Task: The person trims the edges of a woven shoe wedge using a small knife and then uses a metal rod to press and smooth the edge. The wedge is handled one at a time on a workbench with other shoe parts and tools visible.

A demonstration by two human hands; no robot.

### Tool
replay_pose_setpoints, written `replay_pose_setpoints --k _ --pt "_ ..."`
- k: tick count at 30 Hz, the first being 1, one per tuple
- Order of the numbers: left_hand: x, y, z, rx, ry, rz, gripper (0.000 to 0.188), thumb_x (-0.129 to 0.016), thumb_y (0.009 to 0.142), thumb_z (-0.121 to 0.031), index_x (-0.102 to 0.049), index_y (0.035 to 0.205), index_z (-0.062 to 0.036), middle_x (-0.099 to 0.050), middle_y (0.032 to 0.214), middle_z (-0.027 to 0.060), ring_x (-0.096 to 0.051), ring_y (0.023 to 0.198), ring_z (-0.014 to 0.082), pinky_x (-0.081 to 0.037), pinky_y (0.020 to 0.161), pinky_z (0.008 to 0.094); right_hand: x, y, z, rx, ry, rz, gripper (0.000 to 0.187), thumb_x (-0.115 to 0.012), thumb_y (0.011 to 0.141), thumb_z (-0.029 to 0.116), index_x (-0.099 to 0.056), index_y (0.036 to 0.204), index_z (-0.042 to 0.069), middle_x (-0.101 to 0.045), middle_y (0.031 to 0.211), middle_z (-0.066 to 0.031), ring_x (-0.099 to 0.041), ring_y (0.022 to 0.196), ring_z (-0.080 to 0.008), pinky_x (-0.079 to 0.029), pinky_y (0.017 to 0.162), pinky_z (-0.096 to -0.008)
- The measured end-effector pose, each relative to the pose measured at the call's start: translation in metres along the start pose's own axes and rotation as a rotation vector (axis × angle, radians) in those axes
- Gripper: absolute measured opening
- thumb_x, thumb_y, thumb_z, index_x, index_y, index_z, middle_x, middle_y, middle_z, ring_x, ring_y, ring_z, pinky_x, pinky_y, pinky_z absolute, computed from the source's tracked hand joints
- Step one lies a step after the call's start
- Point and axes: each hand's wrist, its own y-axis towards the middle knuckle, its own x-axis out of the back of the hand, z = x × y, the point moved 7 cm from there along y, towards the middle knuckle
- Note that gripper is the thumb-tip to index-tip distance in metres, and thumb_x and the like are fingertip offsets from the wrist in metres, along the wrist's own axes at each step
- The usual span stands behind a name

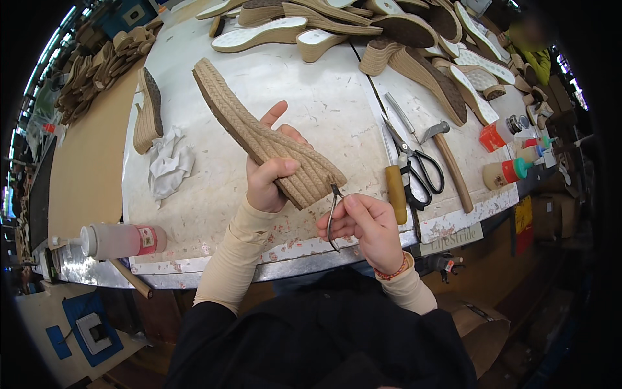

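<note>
A wedge shoe sole (236,113) wrapped in braided tan jute is held up at a slant over the table. My left hand (264,185) is closed around its middle, thumb across the jute side and fingers behind. In my right hand (370,230) is a small pair of metal nippers (332,220), its handles between thumb and fingers. Their jaws touch the lower right corner of the sole, at the thick heel end. Whether the jaws are closed on a thread is too small to tell.
Wedge soles (259,35) crowd the table's far side; another sole (149,110) and crumpled white cloth (170,163) lie left. Scissors (418,172), a hammer (453,165) and a yellow-handled tool (395,194) lie right. Bottles (505,172) stand at the right edge; a pump bottle (123,240) lies front left.
</note>
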Motion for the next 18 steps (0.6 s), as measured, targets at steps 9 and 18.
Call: replay_pose_setpoints --k 9,18 --pt "-0.002 -0.001 0.000 -0.004 0.011 0.007 0.092 -0.060 0.061 -0.013 -0.024 0.144 0.0012 -0.055 0.091 0.0084 -0.057 0.085 0.0200 -0.050 0.091 0.0385 0.003 0.000 0.003 0.038 -0.084 -0.025 0.034 -0.044 0.103 0.024 -0.058 0.090 -0.004 -0.069 0.086 -0.0165 -0.068 0.074 -0.0192 -0.056 0.067 -0.0305" --pt "-0.002 -0.001 0.006 0.034 -0.115 0.007 0.090 -0.060 0.062 -0.013 -0.025 0.144 0.0000 -0.055 0.091 0.0083 -0.057 0.084 0.0198 -0.048 0.092 0.0398 -0.005 0.004 -0.018 -0.174 0.614 0.150 0.037 -0.034 0.105 0.031 -0.049 0.080 0.006 -0.054 0.070 -0.0060 -0.049 0.056 -0.0141 -0.043 0.046 -0.0246"
